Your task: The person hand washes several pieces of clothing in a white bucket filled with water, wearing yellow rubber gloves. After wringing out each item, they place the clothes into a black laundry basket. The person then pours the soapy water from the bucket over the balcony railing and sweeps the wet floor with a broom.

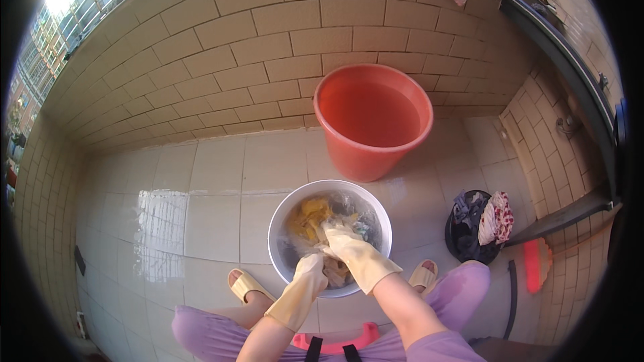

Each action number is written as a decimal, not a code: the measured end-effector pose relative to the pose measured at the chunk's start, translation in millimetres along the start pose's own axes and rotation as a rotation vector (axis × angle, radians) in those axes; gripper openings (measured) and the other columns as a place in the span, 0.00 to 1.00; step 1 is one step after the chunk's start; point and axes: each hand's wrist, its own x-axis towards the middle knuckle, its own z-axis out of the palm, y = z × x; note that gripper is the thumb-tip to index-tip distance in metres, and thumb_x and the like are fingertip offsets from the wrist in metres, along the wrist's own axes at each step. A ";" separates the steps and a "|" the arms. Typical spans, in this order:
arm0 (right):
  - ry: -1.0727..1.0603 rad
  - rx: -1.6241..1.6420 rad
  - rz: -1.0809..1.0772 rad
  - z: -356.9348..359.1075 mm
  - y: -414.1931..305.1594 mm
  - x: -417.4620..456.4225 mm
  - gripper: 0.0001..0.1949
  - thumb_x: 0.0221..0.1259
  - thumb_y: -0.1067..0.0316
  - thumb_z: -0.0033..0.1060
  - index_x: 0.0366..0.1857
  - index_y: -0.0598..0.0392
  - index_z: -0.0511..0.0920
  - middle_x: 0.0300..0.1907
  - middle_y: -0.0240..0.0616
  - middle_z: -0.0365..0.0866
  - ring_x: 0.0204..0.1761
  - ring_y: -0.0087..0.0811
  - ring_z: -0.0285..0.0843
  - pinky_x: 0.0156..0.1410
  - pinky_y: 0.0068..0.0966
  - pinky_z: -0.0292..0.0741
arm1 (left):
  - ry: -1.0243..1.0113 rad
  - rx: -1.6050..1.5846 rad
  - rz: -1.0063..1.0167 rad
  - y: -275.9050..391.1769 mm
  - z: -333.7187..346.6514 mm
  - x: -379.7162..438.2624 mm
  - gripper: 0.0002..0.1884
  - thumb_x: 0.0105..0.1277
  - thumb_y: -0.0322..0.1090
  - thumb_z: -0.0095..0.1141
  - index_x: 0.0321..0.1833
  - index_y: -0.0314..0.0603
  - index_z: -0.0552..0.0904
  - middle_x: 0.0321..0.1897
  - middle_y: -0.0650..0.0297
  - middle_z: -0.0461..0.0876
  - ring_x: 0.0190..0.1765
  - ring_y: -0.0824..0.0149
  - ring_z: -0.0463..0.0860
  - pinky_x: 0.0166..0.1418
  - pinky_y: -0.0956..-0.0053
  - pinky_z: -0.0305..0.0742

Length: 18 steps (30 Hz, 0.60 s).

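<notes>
A round light-metal basin [272, 251] stands on the floor between my feet, with water and wet laundry in it. My left hand [312, 267], in a cream rubber glove, is closed over a pale tan cloth [336, 272] at the basin's near side. My right hand [338, 235] wears a matching glove and reaches down to the middle of the wash. Its fingers blur into the wet fabric, so their grip is unclear. Beyond them a yellow cloth [313, 213] lies bunched in the water. Foam and splashing hide part of the laundry.
Behind the basin stands a large red plastic bucket [362, 163] holding water. To the right, a black basin [451, 249] holds dark clothes and a red-and-white cloth [495, 218]. A pink broom head [533, 266] leans near the tiled right wall. Glossy floor tiles [211, 226] reflect light.
</notes>
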 end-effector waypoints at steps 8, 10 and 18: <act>-0.048 0.230 0.177 -12.4 10.7 13.8 0.16 0.68 0.63 0.48 0.54 0.49 0.81 0.58 0.42 0.83 0.57 0.41 0.83 0.62 0.35 0.77 | 0.496 -0.857 -0.077 104.2 -4.5 -32.6 0.29 0.73 0.52 0.57 0.66 0.35 0.77 0.58 0.54 0.81 0.53 0.52 0.83 0.58 0.58 0.80; 0.205 -0.491 -0.268 -16.9 9.6 -0.8 0.15 0.67 0.62 0.48 0.51 0.51 0.82 0.54 0.44 0.84 0.56 0.41 0.83 0.60 0.35 0.77 | 0.445 -0.890 -0.101 97.6 1.6 -10.7 0.28 0.73 0.52 0.56 0.65 0.35 0.77 0.57 0.54 0.81 0.52 0.52 0.83 0.58 0.58 0.80; -0.057 0.880 -0.388 -37.4 -84.8 -75.8 0.12 0.64 0.63 0.52 0.45 0.56 0.82 0.42 0.51 0.84 0.47 0.47 0.84 0.54 0.36 0.78 | -0.007 -1.112 0.122 88.0 11.8 -39.3 0.21 0.73 0.40 0.50 0.64 0.36 0.77 0.56 0.53 0.81 0.53 0.53 0.84 0.56 0.57 0.82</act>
